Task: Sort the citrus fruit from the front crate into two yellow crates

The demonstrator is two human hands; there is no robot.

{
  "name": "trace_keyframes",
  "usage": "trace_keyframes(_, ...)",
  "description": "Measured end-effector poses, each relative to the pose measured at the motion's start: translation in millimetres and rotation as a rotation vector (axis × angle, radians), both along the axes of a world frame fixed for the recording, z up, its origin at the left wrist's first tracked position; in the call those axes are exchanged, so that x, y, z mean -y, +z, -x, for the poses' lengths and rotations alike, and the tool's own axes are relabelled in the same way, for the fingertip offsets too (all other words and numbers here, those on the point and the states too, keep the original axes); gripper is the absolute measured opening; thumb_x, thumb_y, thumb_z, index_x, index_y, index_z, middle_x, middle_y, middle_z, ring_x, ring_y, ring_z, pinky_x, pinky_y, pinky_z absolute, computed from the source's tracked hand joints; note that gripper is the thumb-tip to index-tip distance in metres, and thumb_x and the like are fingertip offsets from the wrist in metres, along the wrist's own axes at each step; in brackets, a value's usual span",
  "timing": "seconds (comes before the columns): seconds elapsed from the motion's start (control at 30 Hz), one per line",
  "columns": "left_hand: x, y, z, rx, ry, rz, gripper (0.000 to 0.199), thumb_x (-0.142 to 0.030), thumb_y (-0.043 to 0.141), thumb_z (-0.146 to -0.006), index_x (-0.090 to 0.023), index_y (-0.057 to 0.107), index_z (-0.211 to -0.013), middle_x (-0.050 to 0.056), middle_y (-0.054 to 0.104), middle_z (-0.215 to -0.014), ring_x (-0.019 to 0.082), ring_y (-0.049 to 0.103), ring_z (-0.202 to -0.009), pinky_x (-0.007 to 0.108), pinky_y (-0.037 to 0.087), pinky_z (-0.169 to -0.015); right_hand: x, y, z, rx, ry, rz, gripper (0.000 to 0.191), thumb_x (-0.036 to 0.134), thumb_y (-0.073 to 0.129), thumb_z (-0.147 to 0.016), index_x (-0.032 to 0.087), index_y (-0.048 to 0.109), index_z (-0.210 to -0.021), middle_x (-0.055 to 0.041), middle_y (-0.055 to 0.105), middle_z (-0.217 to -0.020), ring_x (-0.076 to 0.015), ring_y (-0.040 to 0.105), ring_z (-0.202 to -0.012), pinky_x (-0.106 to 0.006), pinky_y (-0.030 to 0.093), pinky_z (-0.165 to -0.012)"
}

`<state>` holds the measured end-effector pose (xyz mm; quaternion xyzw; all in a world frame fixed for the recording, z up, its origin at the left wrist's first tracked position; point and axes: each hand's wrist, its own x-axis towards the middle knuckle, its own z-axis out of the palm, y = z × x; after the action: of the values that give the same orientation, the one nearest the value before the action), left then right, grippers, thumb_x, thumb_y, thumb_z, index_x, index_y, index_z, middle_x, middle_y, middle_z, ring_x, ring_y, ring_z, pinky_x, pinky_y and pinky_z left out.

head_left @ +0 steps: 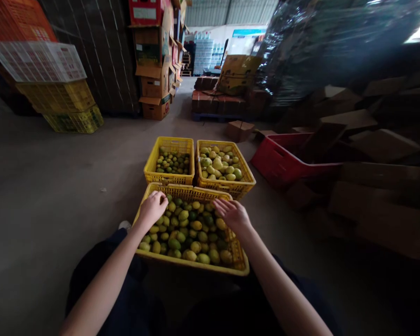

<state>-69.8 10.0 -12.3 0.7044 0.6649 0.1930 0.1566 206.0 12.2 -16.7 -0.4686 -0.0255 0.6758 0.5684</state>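
Note:
A large yellow plastic crate [192,265] full of green and yellow lemons [196,247] stands right in front of me. Over its far left corner is my left hand [153,208], its fingers curled together; what they hold, if anything, is hidden. My right hand [234,214] hovers over the right side of the same crate, palm turned up and fingers stretched out, with nothing in it. Behind stand two smaller yellow crates: the left crate [150,163] has small greenish fruit, the right crate [247,170] larger, paler yellow-green fruit.
A red crate [280,161] stands at the right beside a heap of flattened cardboard [381,186]. Stacked crates [59,95] are at the far left, with a column of cardboard boxes [154,86] further back. A loaded pallet [213,116] stands beyond the fruit crates.

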Motion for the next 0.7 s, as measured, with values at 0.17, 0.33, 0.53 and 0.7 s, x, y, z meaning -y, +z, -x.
trace_keyframes(0.17,6.6,-13.4,-1.9,-0.151,-0.092,0.114,0.027,-0.034,0.045,-0.090,-0.019,0.065,-0.102,0.011,0.067,-0.112,0.024,0.065,-0.096,0.030,0.048,-0.079,30.3,-11.7,40.4,-0.040,0.396,0.101,0.024,0.016,0.041,-0.088,0.010,0.058,-0.104,-0.0112,0.072,-0.083,-0.0187,0.070,-0.067,-0.027,0.053,-0.060)
trace_keyframes(0.33,17.1,-43.8,6.8,-0.221,-0.224,0.332,0.028,-0.038,0.049,-0.087,-0.019,0.066,-0.099,0.016,0.068,-0.110,0.030,0.064,-0.103,0.037,0.046,-0.088,28.9,8.0,35.2,-0.032,0.300,0.064,0.021,0.009,0.041,-0.082,0.015,0.059,-0.092,-0.0065,0.070,-0.070,-0.0168,0.066,-0.062,-0.026,0.050,-0.057)
trace_keyframes(0.53,29.1,-103.8,8.5,-0.133,-0.304,0.679,0.009,-0.031,0.069,-0.068,-0.022,0.067,-0.070,0.006,0.073,-0.083,0.025,0.069,-0.083,0.030,0.049,-0.077,29.8,33.9,2.6,-0.067,0.045,0.044,0.019,0.008,0.046,-0.073,0.018,0.057,-0.085,-0.0043,0.066,-0.066,-0.0154,0.062,-0.060,-0.023,0.049,-0.053)
trace_keyframes(0.7,18.9,-152.8,-10.9,-0.013,-0.210,0.733,0.015,-0.033,0.069,-0.067,-0.019,0.066,-0.072,0.006,0.072,-0.075,0.024,0.067,-0.078,0.029,0.050,-0.071,39.5,33.8,0.3,-0.132,0.083,0.042,0.014,0.010,0.047,-0.071,0.018,0.055,-0.080,-0.0037,0.063,-0.064,-0.0135,0.058,-0.055,-0.022,0.048,-0.051)
